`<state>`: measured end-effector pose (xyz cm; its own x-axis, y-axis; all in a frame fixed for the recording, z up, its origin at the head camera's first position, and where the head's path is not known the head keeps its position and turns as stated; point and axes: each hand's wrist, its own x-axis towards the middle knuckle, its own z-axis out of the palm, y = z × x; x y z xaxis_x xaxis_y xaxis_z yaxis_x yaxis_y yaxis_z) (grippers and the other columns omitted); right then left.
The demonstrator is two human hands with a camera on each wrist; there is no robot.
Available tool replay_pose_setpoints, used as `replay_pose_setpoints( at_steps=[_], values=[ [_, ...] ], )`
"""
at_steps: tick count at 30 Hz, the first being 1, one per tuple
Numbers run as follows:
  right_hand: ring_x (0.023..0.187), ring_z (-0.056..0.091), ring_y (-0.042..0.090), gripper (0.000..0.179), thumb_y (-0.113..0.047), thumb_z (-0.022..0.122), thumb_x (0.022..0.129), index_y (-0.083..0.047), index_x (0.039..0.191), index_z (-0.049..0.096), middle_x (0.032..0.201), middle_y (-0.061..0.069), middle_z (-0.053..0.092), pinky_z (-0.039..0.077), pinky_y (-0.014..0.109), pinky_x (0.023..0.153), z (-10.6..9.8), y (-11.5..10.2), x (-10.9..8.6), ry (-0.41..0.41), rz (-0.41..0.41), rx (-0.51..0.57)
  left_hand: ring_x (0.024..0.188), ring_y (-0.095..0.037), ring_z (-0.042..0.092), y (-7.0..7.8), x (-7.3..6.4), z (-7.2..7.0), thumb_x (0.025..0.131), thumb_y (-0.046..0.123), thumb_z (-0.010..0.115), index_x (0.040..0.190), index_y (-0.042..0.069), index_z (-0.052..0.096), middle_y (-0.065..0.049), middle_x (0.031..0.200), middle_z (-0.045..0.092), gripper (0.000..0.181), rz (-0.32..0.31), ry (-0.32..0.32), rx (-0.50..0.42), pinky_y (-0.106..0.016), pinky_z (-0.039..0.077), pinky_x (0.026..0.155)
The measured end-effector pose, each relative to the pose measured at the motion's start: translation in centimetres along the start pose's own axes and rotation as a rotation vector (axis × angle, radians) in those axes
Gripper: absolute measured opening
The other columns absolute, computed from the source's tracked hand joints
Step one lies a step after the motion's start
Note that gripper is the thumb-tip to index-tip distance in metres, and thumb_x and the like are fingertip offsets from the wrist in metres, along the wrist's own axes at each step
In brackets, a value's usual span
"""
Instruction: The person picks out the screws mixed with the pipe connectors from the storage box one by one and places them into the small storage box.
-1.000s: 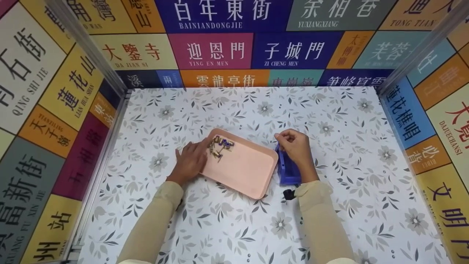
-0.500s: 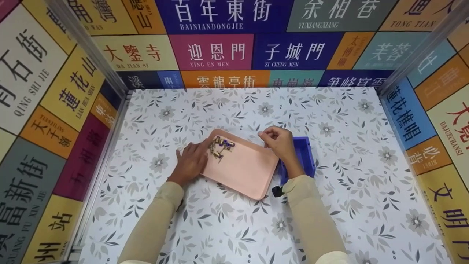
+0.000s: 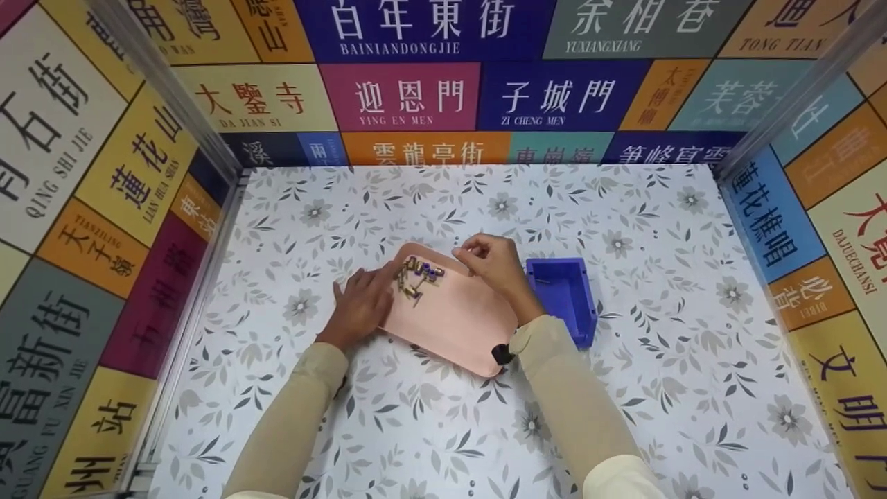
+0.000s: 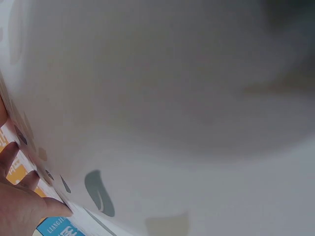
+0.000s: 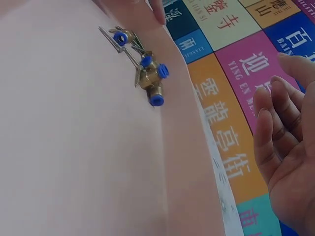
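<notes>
A pink tray [image 3: 450,319] lies at an angle on the table. Small brass push-in fittings with blue rings [image 5: 153,73] are clustered at its far left corner, with several screws [image 5: 109,38] among them. My left hand [image 3: 359,303] rests against the tray's left edge with fingers extended; only its fingers show in the left wrist view. Over the tray's far right part hovers my right hand [image 3: 493,265]. In the right wrist view its fingers are loosely bent, the thumb stands apart, and nothing is visible between them.
Just right of the tray stands a blue bin [image 3: 585,305] with a small screw-like piece [image 3: 542,281] inside. Flower-patterned paper [image 3: 658,388] covers the table. Panels with printed street names [image 3: 405,97] enclose the back and both sides.
My right hand has moved left from above the blue bin to over the tray, uncovering the bin. The left hand, tray and fittings have stayed in place.
</notes>
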<state>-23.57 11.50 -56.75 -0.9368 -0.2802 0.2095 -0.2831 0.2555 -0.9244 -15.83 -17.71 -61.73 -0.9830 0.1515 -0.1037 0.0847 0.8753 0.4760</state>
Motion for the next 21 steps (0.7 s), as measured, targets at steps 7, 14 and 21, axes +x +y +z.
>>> replay_pose_setpoints(
  at_steps=[7, 14, 21],
  values=[
    [0.050, 0.061, 0.015, 0.014, -0.023, 0.080, 0.090, -0.009, 0.090, 0.078, 0.064, 0.002, 0.067, 0.045, 0.024, 0.046, 2.0, 0.6, 1.1, -0.090, 0.019, -0.061, 0.153, -0.040, 0.026, 0.0, 0.0, -0.1, 0.110, 0.047, 0.028, 0.163, 0.044, 0.015, -0.003, 0.159, 0.043, 0.054, -0.011, -0.007, 0.037, -0.082, 0.004, 0.114],
    [0.053, 0.064, 0.022, 0.016, -0.023, 0.080, 0.090, -0.008, 0.094, 0.079, 0.068, 0.004, 0.070, 0.048, 0.025, 0.046, 3.7, 1.3, 1.5, -0.175, -0.016, -0.057, 0.153, -0.041, 0.027, -0.1, 0.2, 0.0, 0.110, 0.047, 0.028, 0.163, 0.044, 0.015, -0.004, 0.159, 0.043, 0.054, -0.014, -0.008, 0.046, -0.082, 0.005, 0.113],
    [0.051, 0.060, 0.011, 0.014, -0.025, 0.080, 0.090, -0.011, 0.091, 0.079, 0.064, 0.001, 0.067, 0.046, 0.023, 0.046, 5.4, 2.1, 1.4, -0.252, 0.047, -0.081, 0.152, -0.040, 0.028, 0.0, 0.1, -0.1, 0.110, 0.046, 0.028, 0.163, 0.044, 0.016, -0.004, 0.158, 0.044, 0.054, -0.002, -0.009, 0.042, -0.083, 0.006, 0.113]
  ],
)
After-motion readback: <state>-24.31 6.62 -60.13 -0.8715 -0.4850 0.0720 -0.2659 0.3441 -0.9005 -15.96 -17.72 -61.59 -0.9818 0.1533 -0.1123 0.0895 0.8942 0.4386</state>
